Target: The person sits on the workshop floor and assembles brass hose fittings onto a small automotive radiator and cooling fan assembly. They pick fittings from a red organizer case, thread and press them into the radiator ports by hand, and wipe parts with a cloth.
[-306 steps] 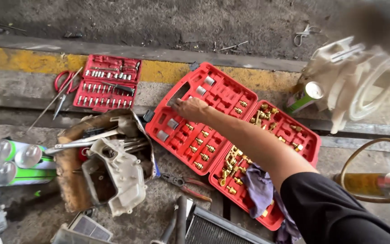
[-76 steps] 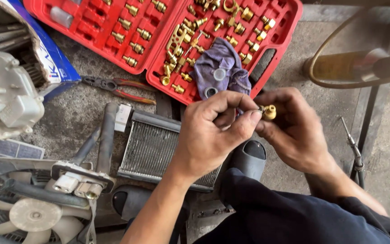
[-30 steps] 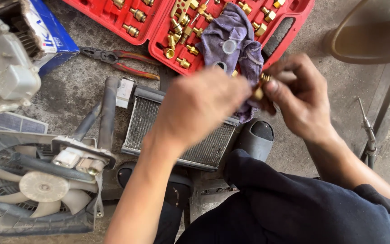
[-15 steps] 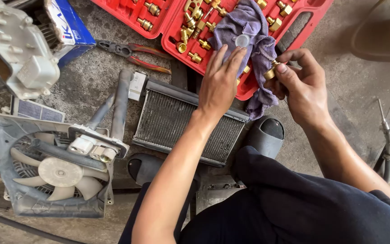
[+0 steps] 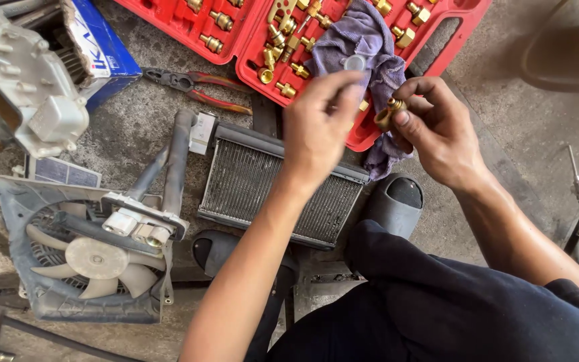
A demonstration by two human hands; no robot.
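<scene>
Brass fitting (image 5: 389, 112) pinched in right hand (image 5: 440, 131); left hand (image 5: 319, 127) hovers just beside.

Rough grey concrete floor (image 5: 537, 114) in flat daylight, stained and dusty; a grey fan housing (image 5: 82, 258) lies near left, pliers (image 5: 196, 87) farther off.

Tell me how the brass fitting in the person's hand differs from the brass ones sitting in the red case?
The brass fitting is pinched in the right hand, lifted clear of the case; the case fittings lie in slots of the red case. The held one is alone and tilted; those in the case sit in rows, a few in a loose heap beside the purple rag. All share the same golden brass colour and small size.
</scene>
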